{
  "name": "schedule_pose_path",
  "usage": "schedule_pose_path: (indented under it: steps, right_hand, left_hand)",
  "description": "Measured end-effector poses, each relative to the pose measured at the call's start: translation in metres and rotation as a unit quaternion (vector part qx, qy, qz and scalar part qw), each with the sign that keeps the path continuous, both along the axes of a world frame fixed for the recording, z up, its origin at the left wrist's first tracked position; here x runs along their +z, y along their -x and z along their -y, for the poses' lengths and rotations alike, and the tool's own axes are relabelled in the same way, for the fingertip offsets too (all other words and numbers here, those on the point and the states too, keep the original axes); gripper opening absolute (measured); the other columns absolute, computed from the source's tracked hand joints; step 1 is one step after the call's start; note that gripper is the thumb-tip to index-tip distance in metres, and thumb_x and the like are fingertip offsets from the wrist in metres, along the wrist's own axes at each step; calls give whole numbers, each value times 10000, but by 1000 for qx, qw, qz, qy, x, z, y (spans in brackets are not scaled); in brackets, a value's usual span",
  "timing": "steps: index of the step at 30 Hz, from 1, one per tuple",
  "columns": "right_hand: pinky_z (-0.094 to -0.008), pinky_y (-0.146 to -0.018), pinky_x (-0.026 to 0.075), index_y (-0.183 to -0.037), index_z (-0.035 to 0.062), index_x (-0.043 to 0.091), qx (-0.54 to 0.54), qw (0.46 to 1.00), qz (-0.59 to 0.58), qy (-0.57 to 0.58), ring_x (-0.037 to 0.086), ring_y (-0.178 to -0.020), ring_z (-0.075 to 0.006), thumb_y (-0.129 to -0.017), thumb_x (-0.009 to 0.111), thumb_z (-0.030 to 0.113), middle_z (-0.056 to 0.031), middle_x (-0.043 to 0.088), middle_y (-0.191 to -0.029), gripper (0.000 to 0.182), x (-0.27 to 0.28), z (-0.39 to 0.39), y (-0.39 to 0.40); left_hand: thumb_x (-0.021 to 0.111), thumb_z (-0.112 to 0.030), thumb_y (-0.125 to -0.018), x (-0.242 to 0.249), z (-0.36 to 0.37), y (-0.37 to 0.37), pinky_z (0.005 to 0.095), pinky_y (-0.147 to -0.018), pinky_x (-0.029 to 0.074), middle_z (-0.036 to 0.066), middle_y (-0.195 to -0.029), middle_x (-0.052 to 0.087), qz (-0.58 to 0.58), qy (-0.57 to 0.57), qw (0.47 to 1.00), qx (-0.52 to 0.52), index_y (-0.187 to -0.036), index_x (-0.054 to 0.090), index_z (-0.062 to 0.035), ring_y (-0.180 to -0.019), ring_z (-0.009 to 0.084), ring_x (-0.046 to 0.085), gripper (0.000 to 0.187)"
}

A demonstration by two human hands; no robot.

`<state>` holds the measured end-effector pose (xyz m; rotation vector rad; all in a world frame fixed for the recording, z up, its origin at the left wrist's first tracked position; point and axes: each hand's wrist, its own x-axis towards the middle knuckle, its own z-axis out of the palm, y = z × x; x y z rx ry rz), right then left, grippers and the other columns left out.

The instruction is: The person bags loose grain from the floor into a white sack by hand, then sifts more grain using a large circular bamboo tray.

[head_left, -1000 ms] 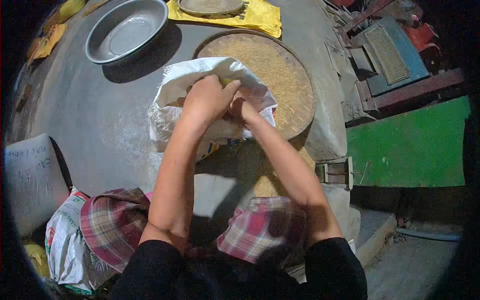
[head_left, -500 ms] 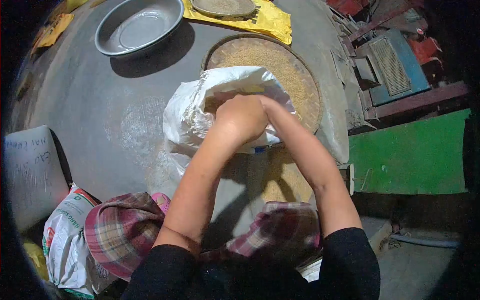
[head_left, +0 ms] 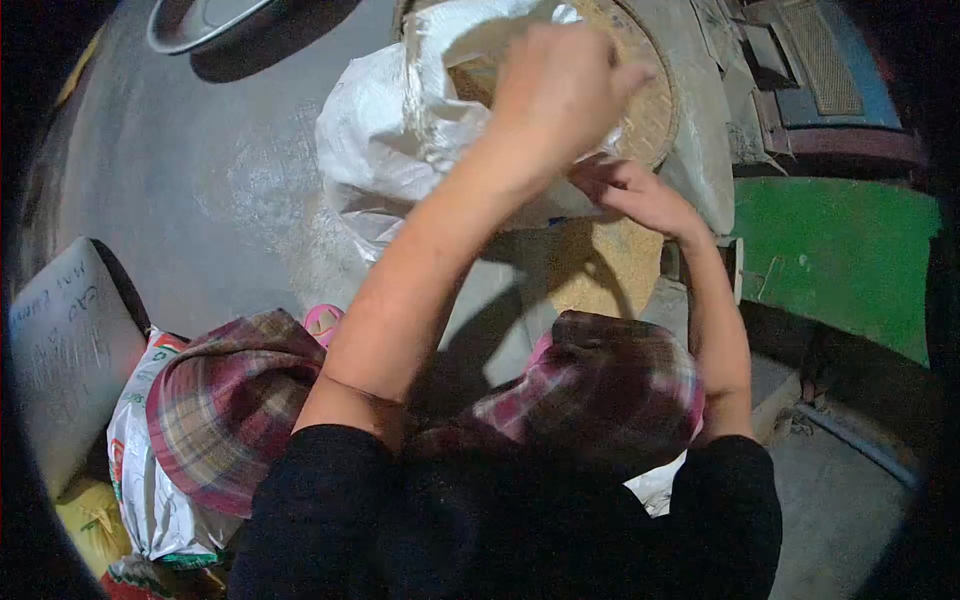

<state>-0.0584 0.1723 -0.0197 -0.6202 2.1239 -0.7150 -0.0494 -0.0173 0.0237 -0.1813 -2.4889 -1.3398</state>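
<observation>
A white woven sack [head_left: 375, 130] leans with its mouth opened toward the far side, and brownish grain [head_left: 475, 80] shows inside. Over that mouth is my left hand [head_left: 560, 90], smeared by motion, its thumb sticking out to the right and its fingers mostly hidden. Lower down, at the sack's right side, my right hand [head_left: 645, 200] has its thumb and fingers closed on the sack's edge, the fingertips in shadow. Behind the sack lies a round woven tray [head_left: 660, 120], partly covered by it, with grain spread on it.
More grain [head_left: 605, 265] lies on the floor below the sack. A metal basin [head_left: 185, 40] is at the upper left. A green panel [head_left: 840, 265] and a blue machine [head_left: 850, 110] stand to the right. Filled bags [head_left: 75, 350] sit at the left.
My hands were together at the sack's mouth; now they are apart, the left higher over the mouth and the right lower at the side. The view has tilted down, so surroundings sit higher.
</observation>
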Motion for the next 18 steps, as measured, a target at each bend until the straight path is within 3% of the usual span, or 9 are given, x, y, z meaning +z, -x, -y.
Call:
schedule_pose_path:
  steps: [2,3,5,6,9,14,16,17,18]
  right_hand:
    - [-318,-716,420,-863,9,593,-61,934,-339,92,550,-809,-264,-757,581,189,-140,580,-869,209,-13,-26,-12]
    - [-318,-716,420,-863,9,593,-73,932,-342,90,550,-809,-264,-757,581,189,-140,580,-869,209,-24,-43,-14]
    - [-328,-730,423,-878,11,601,-235,876,-416,59,551,-821,-284,-766,580,196,-141,571,-905,217,-53,-78,-26]
    - [-345,-768,414,-975,41,584,-335,867,-364,50,539,-863,-308,-761,591,211,-149,559,-947,273,-67,-93,-42]
    - [-382,-807,398,-1083,59,532,-396,810,-432,-32,512,-922,-326,-776,581,260,-186,532,-984,369,-182,-168,-90]
    - [-454,-886,353,-1220,44,388,-570,761,-222,-218,410,-1097,-372,-827,479,390,-258,383,-1209,532,-277,-208,-206]
    - [-462,-932,309,-1261,57,332,-475,799,-147,-339,339,-1156,-395,-832,439,429,-269,307,-1269,578,-293,-195,-224]
    - [-464,-951,290,-1277,62,309,-403,821,-130,-383,310,-1180,-403,-834,425,438,-276,281,-1288,592,-296,-185,-226]
    - [-468,-959,278,-1281,69,306,-429,814,-149,-361,292,-1189,-404,-838,430,412,-277,277,-1289,574,-308,-164,-219]
  left_hand:
    - [518,-208,-773,-12,-30,-8,424,-617,459,231,-680,569,-2,16,998,-61,-754,599,18,-669,391,567,240]
    - [507,-242,-820,-19,-45,-15,399,-605,454,203,-670,572,-3,29,993,-115,-839,589,11,-651,385,559,267]
    - [511,-222,-819,-40,-73,-30,398,-615,450,202,-683,570,-5,-2,987,-162,-886,572,13,-667,381,559,251]
    - [516,-201,-818,-52,-87,-39,398,-626,447,201,-697,569,-3,-35,980,-196,-933,555,14,-683,377,559,248]
    - [523,-178,-814,-94,-117,-57,404,-688,437,208,-865,563,27,-104,942,-317,-1038,508,-5,-814,358,547,283]
    - [579,-272,-775,-182,-114,-106,425,-828,378,199,-1187,401,224,169,901,-330,-1243,348,-82,-989,394,447,556]
    - [594,-294,-761,-215,-111,-129,442,-845,363,191,-1214,382,259,241,872,-338,-1277,316,-94,-1016,399,431,619]
    - [583,-328,-761,-228,-109,-139,458,-866,341,172,-1253,350,243,352,826,-368,-1301,286,-122,-1066,392,395,649]
    - [571,-362,-762,-238,-110,-146,475,-887,318,153,-1293,318,224,456,767,-391,-1326,256,-150,-1116,386,358,680]
